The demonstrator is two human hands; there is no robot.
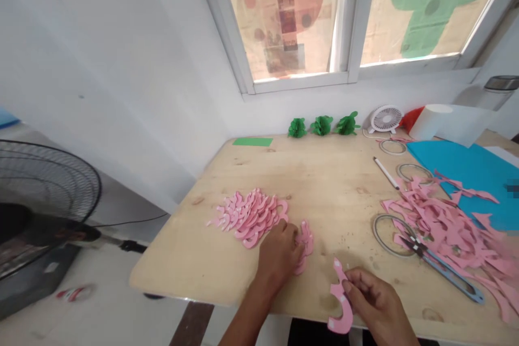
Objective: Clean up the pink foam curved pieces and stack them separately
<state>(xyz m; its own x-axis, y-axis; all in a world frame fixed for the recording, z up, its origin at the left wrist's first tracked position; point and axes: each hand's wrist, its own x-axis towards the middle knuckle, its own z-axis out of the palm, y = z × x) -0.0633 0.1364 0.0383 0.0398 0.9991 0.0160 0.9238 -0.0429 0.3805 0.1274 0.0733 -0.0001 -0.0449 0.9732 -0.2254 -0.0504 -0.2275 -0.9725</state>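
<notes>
In my right hand (377,300) is a curved pink cut-out (344,308) with small white patches, pinched between thumb and fingers above the table's near edge. My left hand (279,251) rests at the table with its fingers curled down, between a heap of similar pink cut-outs (243,213) and a smaller pink stack (307,240). The fingertips are partly hidden, so whatever they grip cannot be made out. White patches also show on many pieces in the heap.
Pink scraps (454,227), blue-handled scissors (450,273) and thin grey rings (391,235) lie at right, beside blue sheets (486,178) and a marker (386,173). Behind are green paper ornaments (322,125), a small white fan (386,119) and a green strip (252,141). A floor fan (44,200) stands left.
</notes>
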